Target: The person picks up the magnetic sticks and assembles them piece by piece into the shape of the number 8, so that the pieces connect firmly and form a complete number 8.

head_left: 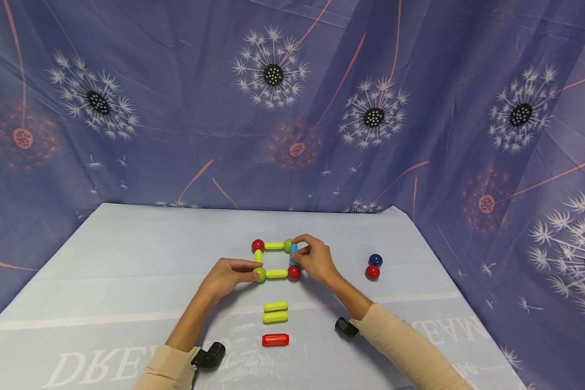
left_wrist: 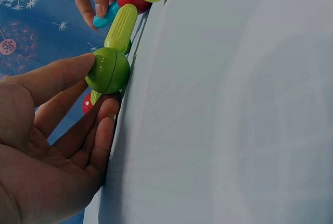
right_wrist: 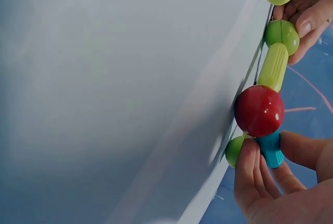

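A square of balls and rods lies on the table, with yellow-green rods (head_left: 277,274) along its near, left and far sides. My left hand (head_left: 226,277) holds the green ball (left_wrist: 108,71) at the near left corner between thumb and fingers. On the right side, my right hand (head_left: 318,260) pinches a blue rod (right_wrist: 271,150). One end of this rod is against the red ball (right_wrist: 259,110) at the near right corner; its far end is by another green ball (head_left: 287,245). A second red ball (head_left: 258,246) forms the far left corner.
Two loose yellow-green rods (head_left: 275,317) and a red rod (head_left: 275,340) lie in front of the square. Off to the right sit a dark blue ball (head_left: 376,260) and a red ball (head_left: 372,272). A patterned curtain (head_left: 195,108) hangs behind the table (head_left: 127,244).
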Demonstrator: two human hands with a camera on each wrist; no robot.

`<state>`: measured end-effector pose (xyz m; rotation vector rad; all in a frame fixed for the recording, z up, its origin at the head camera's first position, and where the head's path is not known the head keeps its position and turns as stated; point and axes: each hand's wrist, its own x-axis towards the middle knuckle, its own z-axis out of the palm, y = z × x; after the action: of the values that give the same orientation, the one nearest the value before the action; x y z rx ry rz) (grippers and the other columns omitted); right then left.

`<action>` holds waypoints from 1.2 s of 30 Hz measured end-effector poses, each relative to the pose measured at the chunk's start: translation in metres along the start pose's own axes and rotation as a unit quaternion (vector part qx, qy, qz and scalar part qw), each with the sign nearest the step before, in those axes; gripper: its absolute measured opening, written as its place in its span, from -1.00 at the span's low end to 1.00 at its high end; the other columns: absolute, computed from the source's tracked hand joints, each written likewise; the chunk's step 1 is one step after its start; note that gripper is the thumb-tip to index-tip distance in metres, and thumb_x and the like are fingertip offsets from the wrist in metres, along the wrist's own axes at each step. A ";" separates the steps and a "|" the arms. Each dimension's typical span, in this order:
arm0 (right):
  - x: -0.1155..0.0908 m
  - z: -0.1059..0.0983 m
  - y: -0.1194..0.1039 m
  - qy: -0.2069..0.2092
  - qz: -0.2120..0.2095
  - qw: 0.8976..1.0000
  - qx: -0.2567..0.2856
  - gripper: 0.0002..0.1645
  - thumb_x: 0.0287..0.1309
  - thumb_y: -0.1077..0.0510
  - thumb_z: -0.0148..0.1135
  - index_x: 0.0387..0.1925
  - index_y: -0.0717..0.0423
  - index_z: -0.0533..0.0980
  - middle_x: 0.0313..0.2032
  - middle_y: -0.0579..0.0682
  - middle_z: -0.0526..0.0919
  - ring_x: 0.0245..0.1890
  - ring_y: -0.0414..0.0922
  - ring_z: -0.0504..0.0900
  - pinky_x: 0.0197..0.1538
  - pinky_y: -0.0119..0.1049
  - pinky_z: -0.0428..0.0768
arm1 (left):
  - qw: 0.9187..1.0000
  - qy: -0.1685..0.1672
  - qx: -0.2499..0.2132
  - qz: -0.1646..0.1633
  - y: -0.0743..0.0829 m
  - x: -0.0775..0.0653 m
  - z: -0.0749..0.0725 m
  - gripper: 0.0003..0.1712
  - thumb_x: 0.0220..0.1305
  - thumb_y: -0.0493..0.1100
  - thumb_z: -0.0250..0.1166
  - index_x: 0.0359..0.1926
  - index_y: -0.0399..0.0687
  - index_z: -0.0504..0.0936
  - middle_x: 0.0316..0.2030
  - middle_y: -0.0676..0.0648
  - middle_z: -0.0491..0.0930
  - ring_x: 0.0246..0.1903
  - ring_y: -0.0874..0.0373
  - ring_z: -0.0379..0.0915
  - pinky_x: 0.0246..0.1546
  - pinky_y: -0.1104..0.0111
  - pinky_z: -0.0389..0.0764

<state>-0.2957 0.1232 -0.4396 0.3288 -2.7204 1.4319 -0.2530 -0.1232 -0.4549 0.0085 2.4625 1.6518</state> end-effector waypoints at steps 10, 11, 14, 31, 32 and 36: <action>0.006 0.000 0.003 -0.021 0.025 0.999 -0.003 -0.35 0.20 0.19 0.42 0.31 0.20 0.47 -0.31 0.10 0.80 -0.50 -0.16 0.73 -0.41 -0.34 0.59 | 1.000 -0.001 0.001 0.008 -0.001 0.000 0.000 -0.67 0.13 -0.09 0.53 -0.04 0.08 0.82 0.03 0.00 0.75 0.17 0.04 0.55 0.21 0.02 0.49; 0.006 0.000 0.004 -0.024 0.027 0.999 -0.005 -0.33 0.20 0.19 0.41 0.32 0.22 0.45 -0.30 0.12 0.80 -0.50 -0.15 0.74 -0.40 -0.33 0.60 | 1.000 -0.001 0.001 0.009 -0.001 0.000 0.000 -0.67 0.14 -0.09 0.53 -0.04 0.08 0.82 0.03 0.00 0.75 0.17 0.04 0.55 0.20 0.02 0.50; 0.006 -0.001 0.006 -0.034 0.035 0.999 -0.006 -0.31 0.22 0.16 0.41 0.35 0.23 0.43 -0.26 0.14 0.80 -0.46 -0.13 0.75 -0.37 -0.32 0.62 | 1.000 0.000 0.000 0.010 -0.002 0.001 0.000 -0.69 0.14 -0.09 0.53 -0.05 0.10 0.83 0.02 0.00 0.75 0.16 0.05 0.56 0.19 0.04 0.50; 0.009 0.002 0.010 -0.050 0.057 0.997 0.007 -0.34 0.21 0.12 0.42 0.32 0.16 0.48 -0.25 0.12 0.80 -0.47 -0.13 0.76 -0.35 -0.32 0.63 | 1.000 -0.004 -0.004 0.008 -0.001 0.000 0.000 -0.66 0.14 -0.09 0.52 -0.02 0.05 0.81 0.06 0.00 0.73 0.24 0.00 0.50 0.25 -0.01 0.43; 0.009 0.002 0.010 -0.050 0.057 0.997 0.006 -0.34 0.21 0.12 0.42 0.32 0.17 0.47 -0.25 0.12 0.80 -0.47 -0.13 0.76 -0.34 -0.32 0.63 | 1.000 -0.004 -0.004 0.008 -0.001 0.000 0.000 -0.66 0.15 -0.09 0.52 -0.01 0.05 0.81 0.07 -0.01 0.73 0.25 -0.01 0.50 0.26 -0.02 0.42; 0.009 0.003 0.010 -0.049 0.059 0.997 0.002 -0.33 0.19 0.12 0.43 0.31 0.16 0.48 -0.26 0.12 0.79 -0.47 -0.13 0.75 -0.34 -0.33 0.62 | 1.000 -0.004 -0.006 0.007 -0.001 0.000 0.000 -0.66 0.15 -0.10 0.51 -0.02 0.05 0.81 0.07 -0.01 0.73 0.26 -0.02 0.49 0.27 -0.03 0.42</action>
<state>-0.3068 0.1248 -0.4474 0.2489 -2.8592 1.4867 -0.2534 -0.1236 -0.4556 0.0306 2.4520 1.6671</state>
